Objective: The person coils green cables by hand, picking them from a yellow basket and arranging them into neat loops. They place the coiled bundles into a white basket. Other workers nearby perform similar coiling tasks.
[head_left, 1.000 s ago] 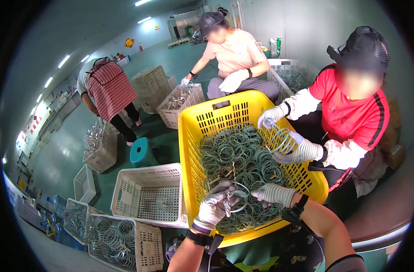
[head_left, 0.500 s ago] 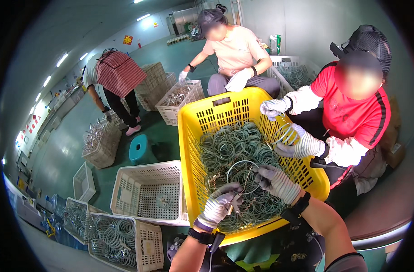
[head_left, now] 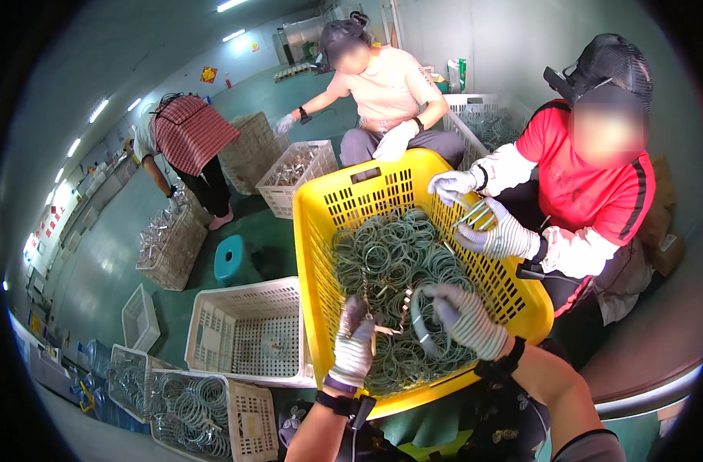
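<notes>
Both my hands, in striped knit gloves, are over a big yellow basket (head_left: 314, 269) heaped with grey-green wire rings (head_left: 382, 258). My left hand (head_left: 353, 346) is closed at the left of the heap, fingertips together by a thin copper-coloured strip (head_left: 385, 330) that reaches toward the middle. The strip's held end is partly hidden by the fingers. Toward the right of the heap, my right hand (head_left: 468, 319) grips a pale coil of wire (head_left: 421, 327), which hangs from its thumb and fingers.
At right, a co-worker in red (head_left: 590, 177) holds several rings over the basket. Another in pink (head_left: 390, 92) sits behind it, and a third person (head_left: 189, 138) bends at crates. White crates (head_left: 243, 331) and a teal stool (head_left: 232, 260) stand left; one crate holds rings (head_left: 197, 408).
My hands have moved apart, the left one turning upward. The pale coil now hangs by my right hand, and a copper-coloured strip shows between the hands. The pink-shirted co-worker's arm reaches farther left.
</notes>
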`<state>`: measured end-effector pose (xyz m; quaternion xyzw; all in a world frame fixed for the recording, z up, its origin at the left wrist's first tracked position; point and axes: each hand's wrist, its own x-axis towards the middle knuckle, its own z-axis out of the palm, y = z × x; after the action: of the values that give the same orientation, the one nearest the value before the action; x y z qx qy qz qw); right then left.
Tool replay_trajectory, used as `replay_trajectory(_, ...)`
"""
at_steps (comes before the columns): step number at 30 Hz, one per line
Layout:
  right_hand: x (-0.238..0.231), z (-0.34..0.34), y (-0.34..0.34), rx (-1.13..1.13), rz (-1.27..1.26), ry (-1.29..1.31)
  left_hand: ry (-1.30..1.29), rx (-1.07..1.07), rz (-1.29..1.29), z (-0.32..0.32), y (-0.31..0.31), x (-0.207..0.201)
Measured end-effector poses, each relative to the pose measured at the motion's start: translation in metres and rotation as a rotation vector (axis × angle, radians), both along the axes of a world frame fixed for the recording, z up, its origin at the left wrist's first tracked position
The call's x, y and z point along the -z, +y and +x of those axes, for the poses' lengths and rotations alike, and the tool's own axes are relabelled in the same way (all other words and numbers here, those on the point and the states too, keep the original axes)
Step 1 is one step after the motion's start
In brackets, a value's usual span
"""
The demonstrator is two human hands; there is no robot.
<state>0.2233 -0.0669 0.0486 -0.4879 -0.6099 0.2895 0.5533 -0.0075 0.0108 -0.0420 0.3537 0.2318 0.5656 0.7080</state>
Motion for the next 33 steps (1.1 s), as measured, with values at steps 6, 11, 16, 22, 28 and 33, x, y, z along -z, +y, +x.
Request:
replay_trajectory(6,0.000,0.027,0.034,0.091,-0.449,0.125,0.107,0.308,0.116,0.025,-0.033,-0.026)
replay_trajectory(11,0.008,0.016,0.034,-0.008,-0.530,0.186,0.171,0.432,0.098,0.022,-0.025,-0.025)
replay_trajectory(16,0.012,0.011,0.030,-0.117,-0.494,0.093,0.142,0.475,-0.109,0.016,-0.022,-0.034)
replay_trajectory(22,0.023,0.006,0.022,-0.096,-0.489,0.121,0.016,0.516,-0.254,0.010,-0.019,-0.052)
replay_trajectory(28,0.037,-0.016,0.024,-0.069,-0.515,0.475,-0.024,0.504,-0.309,0.007,-0.024,-0.036)
replay_trajectory(33,0.034,-0.013,0.016,-0.065,-0.575,0.458,0.053,0.490,-0.259,0.011,-0.028,-0.048)
